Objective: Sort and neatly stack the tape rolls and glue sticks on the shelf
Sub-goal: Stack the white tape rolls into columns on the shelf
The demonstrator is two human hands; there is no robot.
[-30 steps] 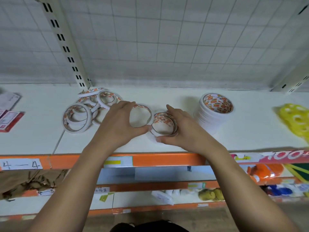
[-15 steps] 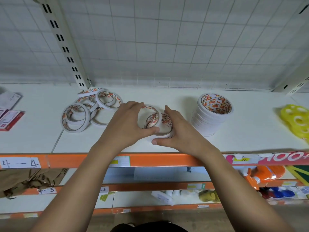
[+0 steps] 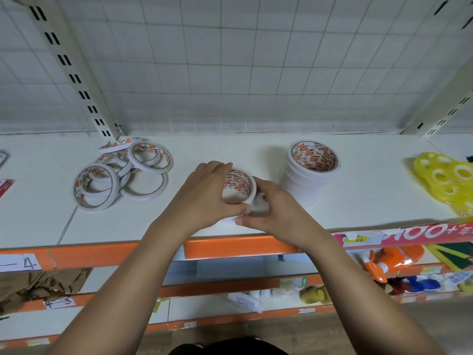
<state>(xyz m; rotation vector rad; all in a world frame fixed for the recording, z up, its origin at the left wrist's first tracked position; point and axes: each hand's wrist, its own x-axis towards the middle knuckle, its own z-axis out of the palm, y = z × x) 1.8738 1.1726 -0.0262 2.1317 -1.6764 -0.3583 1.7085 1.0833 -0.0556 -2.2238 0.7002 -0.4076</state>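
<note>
I see left hand (image 3: 204,194) and right hand (image 3: 280,213) both clasped round tape rolls (image 3: 239,187) on shelf (image 3: 371,201) | tall stack (image 3: 307,185) just right (loose pile (image 3: 122,172) well left)

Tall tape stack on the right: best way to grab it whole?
Cup the tall stack low on its white side wall from the front, left hand and right hand on opposite flanks, after setting down the small stack. It's loose rolls, slightly staggered; a top pinch would likely lift only the upper few.
</note>
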